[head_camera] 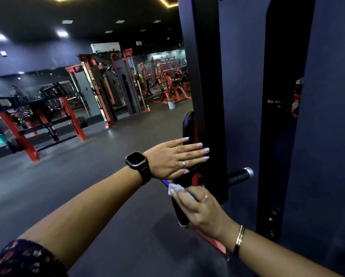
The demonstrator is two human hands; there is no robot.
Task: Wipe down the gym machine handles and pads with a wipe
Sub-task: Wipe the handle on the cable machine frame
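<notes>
1. Far across the floor a white bucket [170, 104] stands beside the red machines; what is in it cannot be made out.
2. The wipe [175, 189], white and crumpled, sits on the upper end of a black padded bar [180, 213] at the foot of the dark upright [207, 96]. It sticks out just past the right fingertips.
3. The right hand [200, 209] lies over that bar. Its fingers are close together and bent over the wipe, holding it against the padding. The thumb is hidden and the hand is blurred.
4. The left hand [172, 157] is just above, flat, with fingers straight and slightly spread. Its fingertips reach the tall black pad [188, 124] and the upright's edge, and it holds nothing.
5. A short black handle [241, 174] with a silver end cap sticks out to the right of the upright, apart from both hands.
6. A black watch [136, 159] is on the left wrist.
</notes>
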